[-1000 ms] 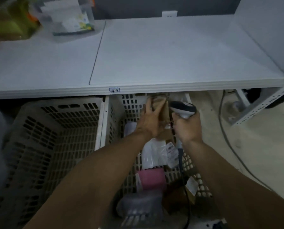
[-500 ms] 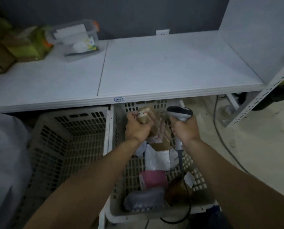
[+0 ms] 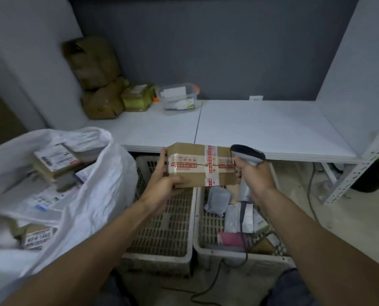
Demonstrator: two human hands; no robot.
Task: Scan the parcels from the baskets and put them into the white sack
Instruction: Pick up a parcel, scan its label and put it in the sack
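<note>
My left hand [image 3: 165, 181] grips the left end of a brown cardboard box [image 3: 197, 165] sealed with red-printed tape, held level above the two baskets. My right hand [image 3: 253, 176] is closed on a grey barcode scanner [image 3: 247, 154], whose head sits right beside the box's right end. The white sack [image 3: 95, 173] gapes open at the left with several labelled parcels inside. The left basket [image 3: 162, 228] shows only its slotted floor. The right basket [image 3: 208, 246] holds several soft parcels, one of them pink [image 3: 231, 238].
A white shelf [image 3: 261, 129] runs across behind the baskets, carrying brown wrapped bundles [image 3: 100, 100], a green packet and a clear plastic tub [image 3: 177, 96]. The scanner's cable [image 3: 215, 281] trails over the floor. A perforated metal upright [image 3: 360, 166] stands at the right.
The box has come up out of the right basket and now sits level in front of the shelf edge. The view has tilted up and back, bringing the sack into sight.
</note>
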